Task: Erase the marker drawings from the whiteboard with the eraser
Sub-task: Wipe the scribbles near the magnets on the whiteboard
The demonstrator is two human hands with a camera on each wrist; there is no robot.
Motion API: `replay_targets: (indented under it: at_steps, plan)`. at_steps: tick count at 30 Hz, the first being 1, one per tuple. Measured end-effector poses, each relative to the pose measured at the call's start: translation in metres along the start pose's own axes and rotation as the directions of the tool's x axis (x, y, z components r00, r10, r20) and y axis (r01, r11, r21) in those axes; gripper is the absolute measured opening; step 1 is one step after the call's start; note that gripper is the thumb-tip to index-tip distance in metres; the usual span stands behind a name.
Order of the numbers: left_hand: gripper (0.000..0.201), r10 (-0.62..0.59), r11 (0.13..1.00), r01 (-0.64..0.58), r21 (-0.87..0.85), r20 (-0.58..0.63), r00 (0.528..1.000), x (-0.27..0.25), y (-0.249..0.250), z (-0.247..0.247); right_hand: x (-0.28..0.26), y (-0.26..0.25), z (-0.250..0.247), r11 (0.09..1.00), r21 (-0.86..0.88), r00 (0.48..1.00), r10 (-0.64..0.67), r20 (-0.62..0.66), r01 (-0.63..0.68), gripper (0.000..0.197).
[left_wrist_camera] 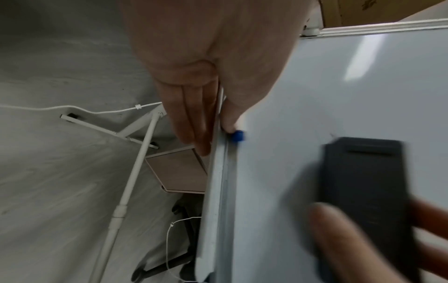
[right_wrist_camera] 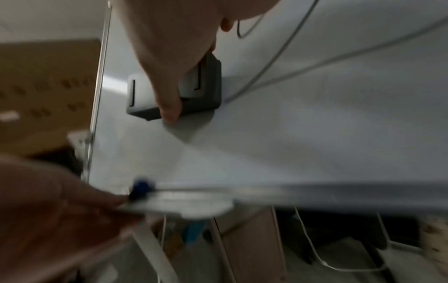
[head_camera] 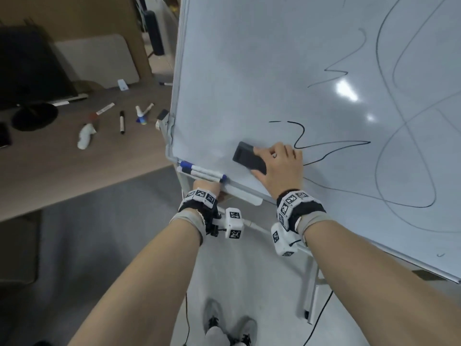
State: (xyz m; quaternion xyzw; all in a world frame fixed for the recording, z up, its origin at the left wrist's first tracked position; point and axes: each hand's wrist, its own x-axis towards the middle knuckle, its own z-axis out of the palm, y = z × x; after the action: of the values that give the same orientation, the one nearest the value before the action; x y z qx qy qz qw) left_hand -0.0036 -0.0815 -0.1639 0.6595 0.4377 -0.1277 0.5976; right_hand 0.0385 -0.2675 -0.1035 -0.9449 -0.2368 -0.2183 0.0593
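While the dark grey rectangular plastic eraser point(head_camera: 249, 157) lies flat against the white glossy whiteboard point(head_camera: 249, 71) near its lower left corner, the right hand point(head_camera: 280, 168) grips it, fingers point(head_camera: 264, 151) curled over the far long side and thumb on the near one. Black marker lines point(head_camera: 331, 146) begin just right of the eraser and loop toward the right edge, so most of the work looks undone. To do this stroke well, I would keep the pad fully flat, press evenly, and sweep rightward in overlapping passes. The left hand point(head_camera: 207, 187) pinches the pen tray point(left_wrist_camera: 218, 172) at the bottom edge, fingers pressed together beneath it, thumb near two blue-capped markers point(head_camera: 202, 171); that bracing should stop the board swaying.
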Motion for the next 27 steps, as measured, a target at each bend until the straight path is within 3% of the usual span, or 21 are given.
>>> replay_targets:
  at_steps: [2,4,6,9,12,15,19,22,25,26,27]
  plan:
    - [0.043,0.027,0.998,-0.022,-0.054,0.079,0.997,0.003,-0.003,0.003,-0.022,-0.004,0.018,0.996,-0.011,0.989,-0.082,0.122,0.084,0.055]
    - [0.041,0.009,0.997,-0.005,-0.075,0.052,0.999,0.007,-0.002,0.002,-0.029,-0.008,0.024,0.995,-0.018,0.978,-0.096,0.184,0.101,0.055]
    - [0.033,0.020,0.994,-0.015,-0.104,0.048,0.999,0.007,0.002,-0.002,-0.013,-0.009,0.018,0.997,-0.030,0.988,-0.072,0.136,0.077,0.055]
    - [0.014,-0.086,0.978,0.091,-0.189,0.033,0.996,0.018,0.002,-0.004,0.036,-0.015,-0.004,1.000,-0.004,1.000,0.014,-0.021,-0.014,0.054]
    - [0.027,-0.095,0.973,0.109,-0.206,0.075,0.993,0.030,-0.009,-0.003,0.071,-0.025,-0.012,1.000,0.014,0.994,0.028,-0.104,-0.027,0.055]
    - [0.010,-0.075,0.982,0.095,-0.162,0.127,0.989,0.025,-0.012,-0.002,0.063,-0.040,0.003,0.999,0.028,0.999,-0.022,-0.043,0.023,0.055]
    - [0.007,-0.103,0.977,0.120,-0.176,0.102,0.989,0.029,-0.012,-0.002,0.016,-0.044,0.027,0.978,-0.013,0.968,-0.202,0.150,0.207,0.056]
    - [0.008,-0.085,0.975,0.096,-0.198,0.065,0.994,-0.017,0.008,-0.013,0.022,-0.023,0.009,0.981,-0.060,0.980,-0.176,0.092,0.182,0.057]
    - [0.021,0.000,0.986,-0.013,0.169,0.075,0.997,-0.048,0.018,-0.014,0.045,0.010,-0.031,0.993,-0.103,0.995,0.045,-0.090,-0.055,0.054]
    - [0.031,0.088,0.956,-0.093,0.277,0.029,0.996,-0.062,0.018,-0.017,0.052,0.021,-0.043,0.985,-0.098,0.982,0.126,-0.143,-0.141,0.053]
    - [0.038,0.146,0.897,-0.161,0.411,0.068,0.987,-0.069,0.016,-0.019,0.056,0.032,-0.054,0.974,-0.089,0.964,0.188,-0.188,-0.207,0.053]
